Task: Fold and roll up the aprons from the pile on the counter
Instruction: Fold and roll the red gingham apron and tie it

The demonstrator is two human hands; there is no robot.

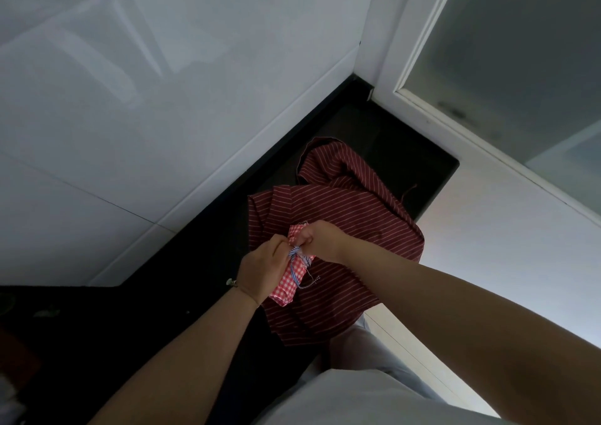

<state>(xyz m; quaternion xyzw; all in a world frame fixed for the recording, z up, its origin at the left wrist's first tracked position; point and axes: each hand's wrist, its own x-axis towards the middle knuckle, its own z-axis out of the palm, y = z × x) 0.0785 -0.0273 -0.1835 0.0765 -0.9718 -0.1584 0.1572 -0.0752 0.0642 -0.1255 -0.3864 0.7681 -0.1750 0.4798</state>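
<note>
A rolled red-and-white checked apron (287, 283) is held above the dark counter (406, 151). A blue-and-white striped tie (297, 263) is wound round its middle. My left hand (261, 268) grips the roll from the left, fingers curled at the tie. My right hand (320, 237) pinches the tie at the roll's upper end. Beneath both hands lies a crumpled dark red apron (344, 210) with thin white stripes, spread over the counter and hanging over its front edge.
White wall tiles (146, 115) run along the counter's left side. A white-framed frosted glass door (507, 67) stands at the far right corner. My pale shirt (357, 398) fills the bottom of the view.
</note>
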